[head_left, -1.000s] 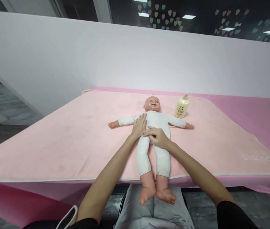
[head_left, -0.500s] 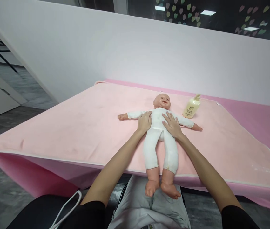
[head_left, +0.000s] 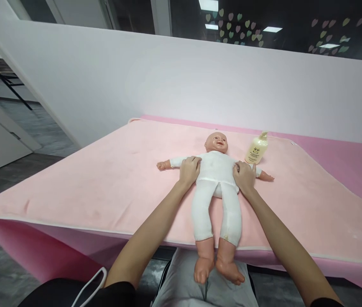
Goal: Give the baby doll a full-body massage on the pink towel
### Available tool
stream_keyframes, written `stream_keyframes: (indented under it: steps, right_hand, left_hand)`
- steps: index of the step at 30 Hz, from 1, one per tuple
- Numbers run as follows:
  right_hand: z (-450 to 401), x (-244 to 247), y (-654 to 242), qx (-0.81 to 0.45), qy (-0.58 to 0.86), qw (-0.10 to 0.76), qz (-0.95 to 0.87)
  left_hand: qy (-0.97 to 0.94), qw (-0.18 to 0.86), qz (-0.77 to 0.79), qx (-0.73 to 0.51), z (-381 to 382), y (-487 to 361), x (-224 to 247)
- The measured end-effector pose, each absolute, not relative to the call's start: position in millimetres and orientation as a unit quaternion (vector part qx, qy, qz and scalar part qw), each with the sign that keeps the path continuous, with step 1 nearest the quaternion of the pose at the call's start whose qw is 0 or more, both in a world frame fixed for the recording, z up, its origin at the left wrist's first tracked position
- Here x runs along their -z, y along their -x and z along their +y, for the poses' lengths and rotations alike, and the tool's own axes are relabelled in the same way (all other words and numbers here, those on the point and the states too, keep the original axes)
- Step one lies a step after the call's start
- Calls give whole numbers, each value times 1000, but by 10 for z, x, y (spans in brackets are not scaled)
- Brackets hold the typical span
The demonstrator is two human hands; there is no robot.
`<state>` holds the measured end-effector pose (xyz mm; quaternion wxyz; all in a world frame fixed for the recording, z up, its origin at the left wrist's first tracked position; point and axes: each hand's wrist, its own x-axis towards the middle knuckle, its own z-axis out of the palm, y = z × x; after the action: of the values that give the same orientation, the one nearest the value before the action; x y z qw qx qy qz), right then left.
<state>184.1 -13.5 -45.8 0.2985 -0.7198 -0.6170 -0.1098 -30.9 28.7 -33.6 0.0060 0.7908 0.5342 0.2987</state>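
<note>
A baby doll (head_left: 216, 167) with a white cloth body lies face up, its head toward the wall and its feet past the table's near edge. My left hand (head_left: 190, 171) is against the doll's side below the arm on the left, fingers curled in on the torso. On the opposite side, my right hand (head_left: 245, 175) grips the torso's edge with bent fingers, partly covering the doll's other arm. A pale yellow pump bottle (head_left: 256, 148) stands just beyond my right hand, leaning slightly.
A light pink blanket (head_left: 104, 179) is spread over the table, with a darker pink cover (head_left: 334, 155) beneath. A white wall (head_left: 181, 81) rises behind it. A white cord (head_left: 90, 286) hangs near my left arm, and my legs are under the near edge.
My right hand has slid off the doll's chest outward to its side, and its fingers have curled. My left hand stays at the other side. The view has tilted up slightly.
</note>
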Motion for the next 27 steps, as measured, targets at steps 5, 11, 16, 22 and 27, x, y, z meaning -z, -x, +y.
stream_keyframes:
  steps: [5,11,16,22,27]
  right_hand:
    - [-183,352,-1811,184,667,307,-653]
    - [-297,241,-1611,147,588,332,-723]
    - [-176,390,-1678,-12,614,306,-728]
    - [-79,485,-1879,-69,694,219,-683]
    - [-77,453,-1961,-37,718,185,-670]
  left_hand:
    - [-841,-39,440,-313,208,300,281]
    - [-891,-20,326,-316,142,250,266]
    - [-871,59,429,-233,246,286,347]
    - [-820,29,550,-158,376,486,387]
    - [-787,-48,593,-163,387,637,374]
